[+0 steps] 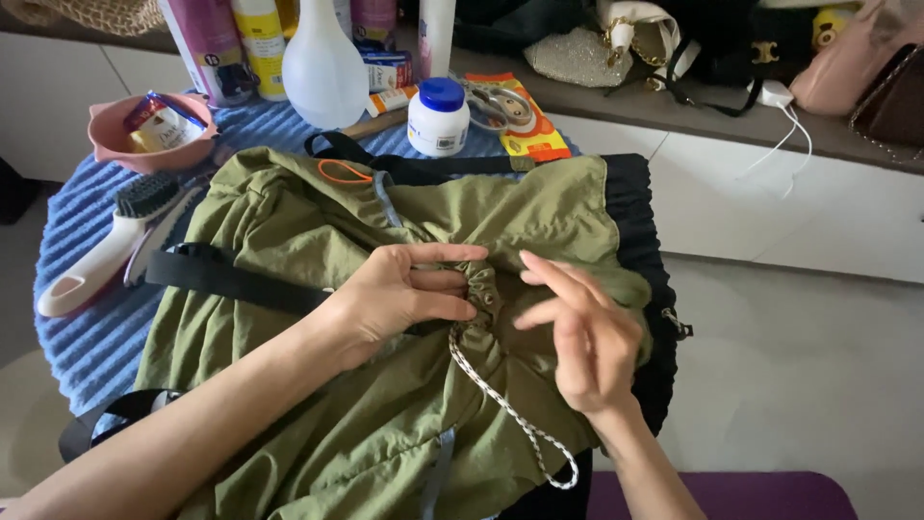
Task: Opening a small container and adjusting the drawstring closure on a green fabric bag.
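An olive-green drawstring bag (318,385) lies spread over a round table covered with a blue ribbed cloth (82,241), filling the middle of the view. The left hand (395,294) pinches the gathered neck (481,289) of the bag between thumb and fingertips. At 3 o'clock of it the right hand (582,332) hovers just beside the gathers, fingers loosely spread; whether they touch the fabric cannot be told. A black-and-white speckled cord (510,409) runs from the neck toward 5 o'clock. At 10 o'clock lie a white scrubbing brush (106,250) and a pink bowl (111,144); at 12 o'clock stands a white jar with a blue lid (439,117)
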